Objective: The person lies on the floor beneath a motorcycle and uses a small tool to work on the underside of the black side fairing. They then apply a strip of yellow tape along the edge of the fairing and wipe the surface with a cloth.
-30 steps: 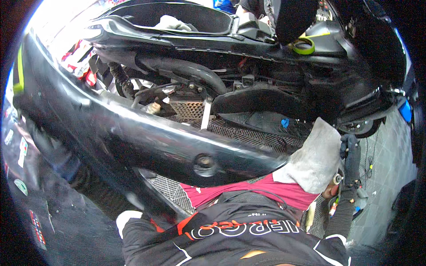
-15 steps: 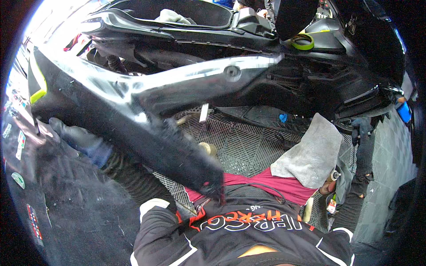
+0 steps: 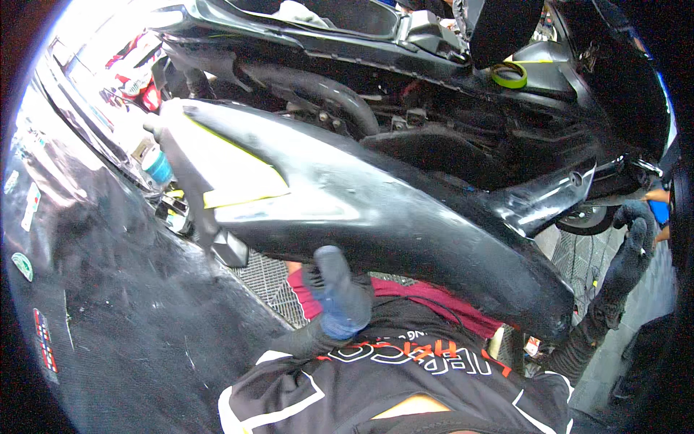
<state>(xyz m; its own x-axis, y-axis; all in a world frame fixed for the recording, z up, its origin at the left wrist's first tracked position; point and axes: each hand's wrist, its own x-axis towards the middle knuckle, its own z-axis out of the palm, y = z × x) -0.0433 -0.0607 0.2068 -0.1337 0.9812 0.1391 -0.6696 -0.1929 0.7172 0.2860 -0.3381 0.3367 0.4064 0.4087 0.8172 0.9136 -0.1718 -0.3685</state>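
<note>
A long black body panel (image 3: pixel 405 210) with a yellow-green edged corner lies aslant in front of me, its lower right end by my lap. Its narrow arm (image 3: pixel 542 199) points toward the far right. My left hand (image 3: pixel 338 293), in a dark glove, is at the panel's lower edge with the thumb up against the outer face; its other fingers are mostly hidden. Off to the right, my gloved right hand (image 3: pixel 636 228) is raised beyond the narrow arm, apart from the panel, its fingers parted.
Behind the panel stands a black scooter body (image 3: pixel 325 50) with a hose (image 3: pixel 340 101) and inner parts exposed. A yellow-green tape roll (image 3: pixel 510 84) rests on it. A dark covered surface (image 3: pixel 130 311) with stickers is at left. A wheel (image 3: pixel 582 219) shows at right.
The panel has turned and swung right, showing its outer face and covering the grey cloth on my lap. My left hand has moved right along it; my right hand has moved slightly right.
</note>
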